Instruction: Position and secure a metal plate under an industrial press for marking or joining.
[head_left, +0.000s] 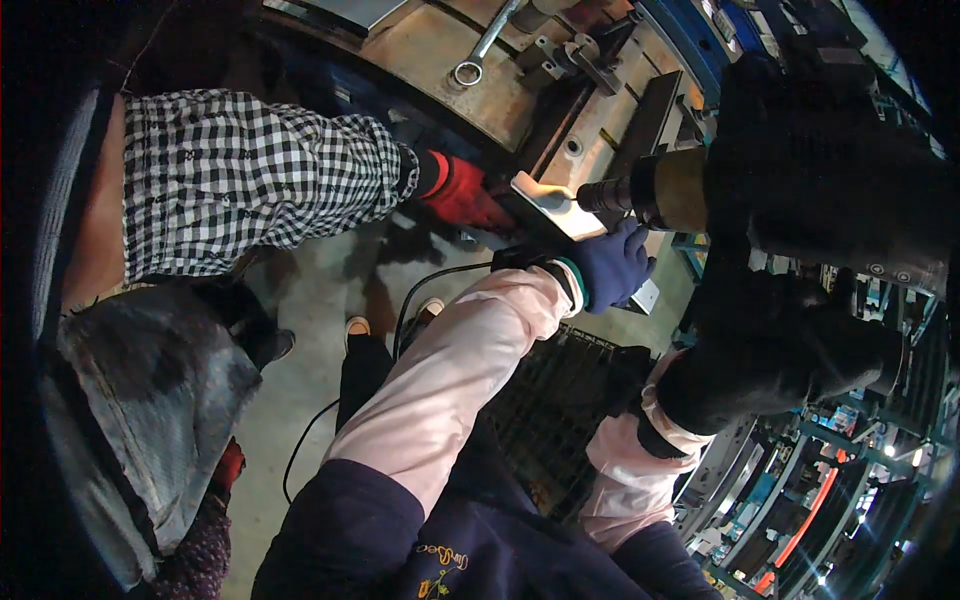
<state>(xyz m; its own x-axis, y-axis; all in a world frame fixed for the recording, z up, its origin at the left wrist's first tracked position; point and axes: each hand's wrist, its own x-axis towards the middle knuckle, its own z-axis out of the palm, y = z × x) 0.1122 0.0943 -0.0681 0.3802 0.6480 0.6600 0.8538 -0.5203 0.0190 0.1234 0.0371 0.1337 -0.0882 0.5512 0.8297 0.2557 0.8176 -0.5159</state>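
My left hand [610, 268], in a blue glove, is closed at the near edge of a pale metal plate [570, 218]. The tip of a dark drill chuck [608, 197] with a tan collar [680, 188] points at the plate's face and is close to it or touching. My right hand [785, 355], in a black glove, is closed below the dark machine body [830, 190]; what it grips is lost in shadow. A co-worker's red-gloved hand [465, 195], from a checkered sleeve [260, 175], reaches to the plate's far-left end.
Behind the plate is a slotted metal machine table [450, 55] with a ring wrench [480, 55] and a clamp [580, 62] on it. A black cable [405, 310] hangs over the floor. Loaded racks [800, 500] stand at right. Another person's grey apron [165, 390] is at left.
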